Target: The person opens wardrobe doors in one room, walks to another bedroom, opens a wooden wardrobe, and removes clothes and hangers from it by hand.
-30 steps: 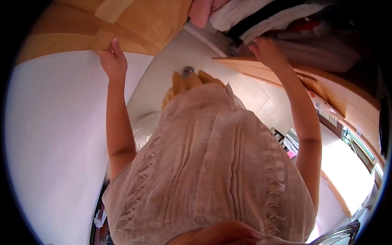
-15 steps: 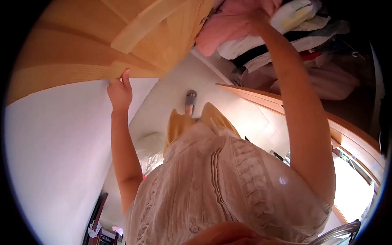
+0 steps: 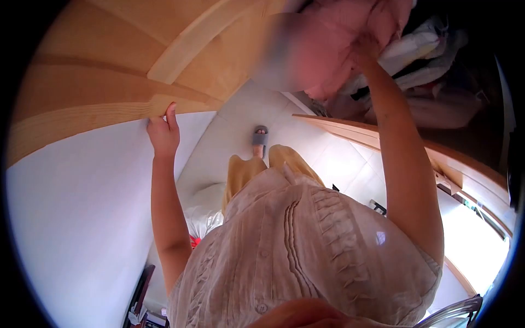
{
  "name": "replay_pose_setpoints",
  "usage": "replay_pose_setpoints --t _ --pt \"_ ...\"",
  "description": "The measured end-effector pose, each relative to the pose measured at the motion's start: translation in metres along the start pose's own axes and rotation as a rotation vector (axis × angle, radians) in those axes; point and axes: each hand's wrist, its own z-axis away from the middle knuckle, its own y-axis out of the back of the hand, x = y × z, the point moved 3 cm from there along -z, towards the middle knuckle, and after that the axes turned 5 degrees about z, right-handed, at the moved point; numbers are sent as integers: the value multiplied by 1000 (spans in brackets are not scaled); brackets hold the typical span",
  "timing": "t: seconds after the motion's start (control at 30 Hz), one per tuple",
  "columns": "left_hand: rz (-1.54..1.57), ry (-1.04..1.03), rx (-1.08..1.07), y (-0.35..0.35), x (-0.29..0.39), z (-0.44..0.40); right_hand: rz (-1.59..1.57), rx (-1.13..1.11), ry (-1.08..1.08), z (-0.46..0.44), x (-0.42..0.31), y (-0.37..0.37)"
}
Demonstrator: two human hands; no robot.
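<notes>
My left hand (image 3: 164, 134) is closed round the lower edge of a light wooden door (image 3: 82, 117), its thumb up against the wood. At the upper right, my right hand (image 3: 364, 49) reaches into an open wardrobe and is closed on a bunched pink garment (image 3: 325, 52). Its fingertips are partly sunk in the cloth and dim. Behind the pink garment, white clothes (image 3: 413, 48) hang or lie close together. Lower in the dark interior is a dull pink piece of cloth (image 3: 443, 106).
A wooden wardrobe edge (image 3: 339, 128) runs below my right forearm. Pale floor tiles (image 3: 235, 128) lie beneath, with my grey slipper (image 3: 260, 136) on them. A white wall (image 3: 82, 208) is at the left. A whitish bag-like bundle (image 3: 205, 216) rests beside my left elbow.
My right hand and the pink garment have shifted right and down, covering more of the white clothes. A grey blur now lies left of the garment. My left hand still grips the door.
</notes>
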Motion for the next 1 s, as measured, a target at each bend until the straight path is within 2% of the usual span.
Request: replay_pose_setpoints --t 0.07,0.13,0.2,0.27,0.37,0.43,0.5,0.53,0.6,0.7,0.77,0.83,0.87,0.9,0.93,0.97,1.0 --pt "30 84 -20 -1 0 1 102 90 -112 16 -30 62" --pt "-2 77 -44 -1 -3 2 14 138 -140 36 -59 95" --pt "-28 62 -62 -2 5 1 -117 -126 -176 19 -108 81" --pt "32 100 -11 -1 18 7 -506 -155 57 54 -137 153" --pt "-68 17 -8 -1 14 15 -446 -104 102 124 -132 216" --pt "-98 40 -19 1 22 19 -313 -270 78 163 -103 215" --pt "-124 61 -26 -3 24 16 -273 -550 47 191 -78 177" --pt "-92 94 23 -6 22 15 -283 -567 51 202 -79 160" --pt "-64 128 66 -11 20 14 -173 -505 191 217 -89 136" --pt "65 120 115 -30 7 6 -91 -592 197 231 -100 157" --pt "224 291 161 -54 -23 19 -134 -544 204 236 -106 155" --pt "666 1022 193 -99 -36 59 -231 -526 195 245 -112 161" --pt "638 1009 18 -128 -39 74 -242 -538 192 252 -117 159" --pt "509 906 -272 -164 -64 90 -243 -475 134 262 -122 160" --pt "444 914 -451 -190 -31 96 -241 -410 70 271 -127 163" --pt "512 777 -587 -241 -66 97 -320 -512 95 277 -133 165" --pt "386 563 -583 -271 -55 91 -357 -510 97 286 -137 168"
